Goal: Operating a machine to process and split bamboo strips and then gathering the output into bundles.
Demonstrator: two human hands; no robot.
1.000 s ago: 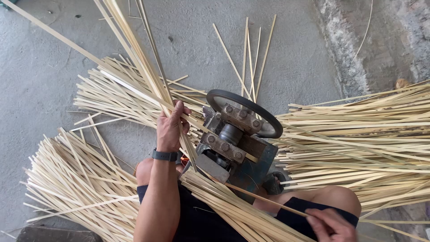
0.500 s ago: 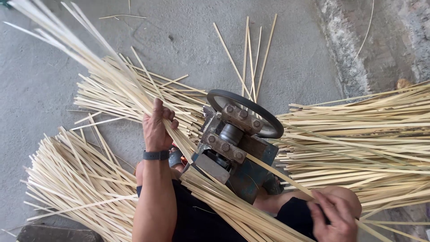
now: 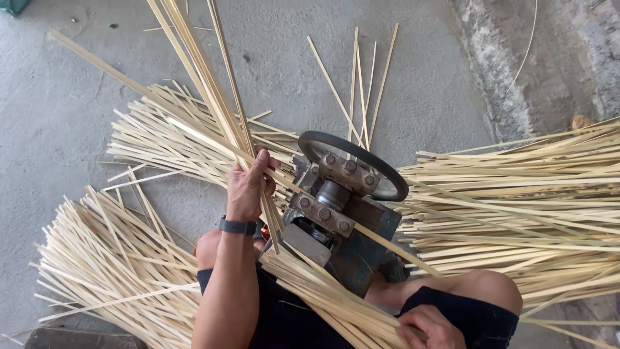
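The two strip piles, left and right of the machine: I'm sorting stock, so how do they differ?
The left pile lies loosely fanned, its strips splayed at many angles; the right pile lies in near-parallel layers running sideways. The left pile sits beside the left hand and its arm; the right pile reaches behind the machine and its black wheel. Both are pale, thin, flat strips on the concrete floor.

Bare grey concrete floor (image 3: 84, 116), stained and scuffed, lit evenly by daylight without hard shadows. At upper right runs a rough, crumbling concrete ledge (image 3: 497, 84) with paler, pitted cement beyond it. A green object (image 3: 13, 5) shows at the upper left corner, mostly cut off.
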